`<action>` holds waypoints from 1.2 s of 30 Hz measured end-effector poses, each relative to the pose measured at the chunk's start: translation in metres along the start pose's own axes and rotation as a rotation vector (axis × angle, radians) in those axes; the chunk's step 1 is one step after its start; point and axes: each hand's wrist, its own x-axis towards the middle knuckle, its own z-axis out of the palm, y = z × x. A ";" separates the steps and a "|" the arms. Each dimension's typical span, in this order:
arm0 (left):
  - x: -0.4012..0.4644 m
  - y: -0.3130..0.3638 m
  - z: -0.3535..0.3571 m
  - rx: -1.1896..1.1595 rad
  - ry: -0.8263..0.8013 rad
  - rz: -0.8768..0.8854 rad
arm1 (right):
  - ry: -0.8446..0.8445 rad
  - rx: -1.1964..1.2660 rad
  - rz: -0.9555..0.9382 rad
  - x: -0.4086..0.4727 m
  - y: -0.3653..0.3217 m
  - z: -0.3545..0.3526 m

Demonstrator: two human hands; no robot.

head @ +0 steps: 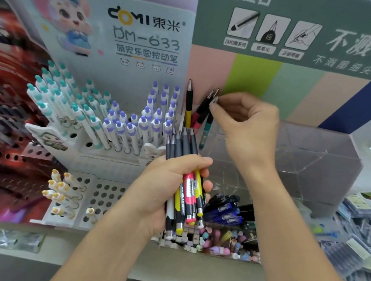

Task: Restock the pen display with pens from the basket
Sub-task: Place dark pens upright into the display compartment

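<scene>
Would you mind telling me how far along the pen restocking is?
Early. Three or four pens already stand in the clear display's back-left compartment. The right hand pinches one by its top there; the left hand holds a bundle of pens to place. Other compartments look empty.

A pale shelf board (110,258) runs across the foreground under even, soft light. Printed backing cards stand behind: a light-blue cartoon-mouse card (113,37) and a grey-green header card (320,33).
</scene>
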 end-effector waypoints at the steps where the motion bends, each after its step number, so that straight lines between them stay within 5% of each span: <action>1: 0.000 0.000 0.001 0.002 0.010 0.004 | -0.038 0.036 0.002 0.000 -0.001 0.003; 5: -0.001 0.000 0.002 -0.009 0.026 0.014 | -0.177 -0.100 -0.044 0.004 -0.003 0.010; 11: 0.000 0.003 0.004 -0.072 -0.010 0.011 | -0.052 -0.178 -0.074 -0.009 -0.014 -0.013; 13: 0.001 0.005 0.003 -0.055 -0.035 0.012 | -0.064 -0.190 0.082 -0.022 -0.020 -0.027; 15: 0.002 0.006 0.005 -0.021 -0.072 0.004 | -0.291 -0.189 0.351 -0.032 -0.026 -0.037; 18: 0.004 0.007 0.011 0.040 -0.103 -0.009 | -0.473 -0.016 0.559 -0.038 -0.024 -0.039; 26: 0.008 0.004 0.019 0.012 -0.074 -0.022 | -0.157 0.613 0.778 -0.024 -0.021 -0.031; 30: 0.006 0.003 0.015 -0.046 -0.076 -0.031 | 0.034 0.741 0.649 -0.019 -0.023 -0.035; 36: 0.008 0.002 0.006 0.010 -0.006 0.051 | 0.037 0.375 0.203 -0.010 -0.029 -0.031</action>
